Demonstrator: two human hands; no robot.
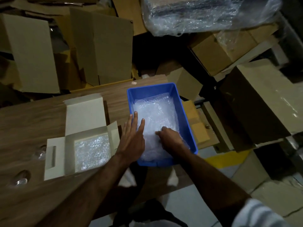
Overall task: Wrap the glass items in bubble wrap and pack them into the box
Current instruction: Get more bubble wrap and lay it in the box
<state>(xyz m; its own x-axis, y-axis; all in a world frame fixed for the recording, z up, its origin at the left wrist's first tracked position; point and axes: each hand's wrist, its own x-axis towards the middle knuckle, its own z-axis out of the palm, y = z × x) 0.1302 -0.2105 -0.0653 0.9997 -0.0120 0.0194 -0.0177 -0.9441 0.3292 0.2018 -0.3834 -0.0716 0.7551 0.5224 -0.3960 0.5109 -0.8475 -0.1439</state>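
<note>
Two hands: both in the blue bin (188, 128).
Glass items (20, 178): clear, blurred, far left on table (29, 122).
Box (68, 151): white, flaps open, bubble wrap lining (92, 152) inside; no legible print.
Left hand (131, 140): fingers straight, flat on bin's bubble wrap (157, 115).
Right hand (169, 138): grip curled into that wrap.
Bin: overhangs table's near edge.
Cardboard cartons (101, 46): crowd behind table.
</note>
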